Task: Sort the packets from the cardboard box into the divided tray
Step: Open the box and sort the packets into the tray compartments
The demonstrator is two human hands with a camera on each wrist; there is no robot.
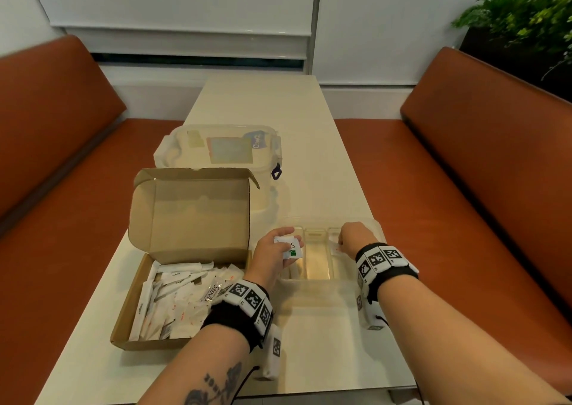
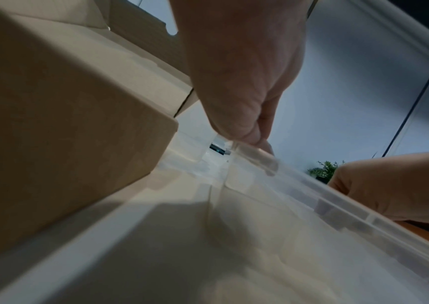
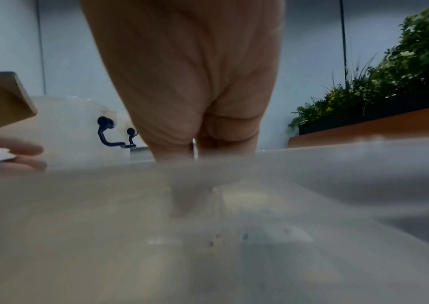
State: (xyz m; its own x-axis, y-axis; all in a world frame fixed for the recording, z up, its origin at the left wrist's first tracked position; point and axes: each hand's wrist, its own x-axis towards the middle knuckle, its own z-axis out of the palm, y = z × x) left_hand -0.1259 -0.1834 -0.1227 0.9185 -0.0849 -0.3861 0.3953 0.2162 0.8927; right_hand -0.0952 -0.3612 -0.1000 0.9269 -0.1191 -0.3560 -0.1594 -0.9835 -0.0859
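An open cardboard box (image 1: 145, 284) lies at the left, full of white packets (image 1: 173, 299). My left hand (image 1: 278, 245) hovers over the left end of the clear divided tray (image 1: 325, 293) and pinches a white packet with a green mark (image 1: 292, 250). My right hand (image 1: 342, 242) reaches down into the tray's right compartment, fingertips pinching a small white packet with orange print (image 1: 334, 249). In the right wrist view my right hand (image 3: 195, 92) dips behind the translucent tray wall (image 3: 312, 185), which blurs its fingertips. The left wrist view shows my left hand (image 2: 247, 92) above the tray rim (image 2: 338, 201).
A clear lidded plastic container (image 1: 216, 147) stands behind the cardboard box. The box's raised lid (image 1: 192, 212) stands just left of my left hand. Orange bench seats (image 1: 464, 188) flank the narrow table (image 1: 263, 101). A plant (image 1: 526, 17) sits at the far right.
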